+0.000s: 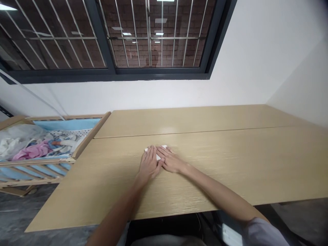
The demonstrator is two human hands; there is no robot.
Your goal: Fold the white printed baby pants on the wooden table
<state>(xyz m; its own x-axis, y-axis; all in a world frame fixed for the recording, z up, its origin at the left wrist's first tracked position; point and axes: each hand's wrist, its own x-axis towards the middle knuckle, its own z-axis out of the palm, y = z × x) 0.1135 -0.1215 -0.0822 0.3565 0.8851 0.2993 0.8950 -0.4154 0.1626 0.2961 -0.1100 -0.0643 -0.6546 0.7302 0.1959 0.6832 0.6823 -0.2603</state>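
A small white piece, either cloth or folded tissue (158,157), lies on the light wood-grain table (230,153). My left hand (150,163) rests flat on its left part, fingers stretched forward. Flat over its right part lies my right hand (170,160), its fingers pointing forward and left. The two hands are side by side, with thumbs close together. White edges show between them and beyond the fingertips; the rest is hidden under the palms and fingers.
A wooden crib (91,136) with blue lining, holding clothes and a pink cloth (34,150), stands left of the table. A seam crosses the tabletop. Behind it are a white wall (159,94) and a dark-framed barred window (164,73). The table's front edge is near my body.
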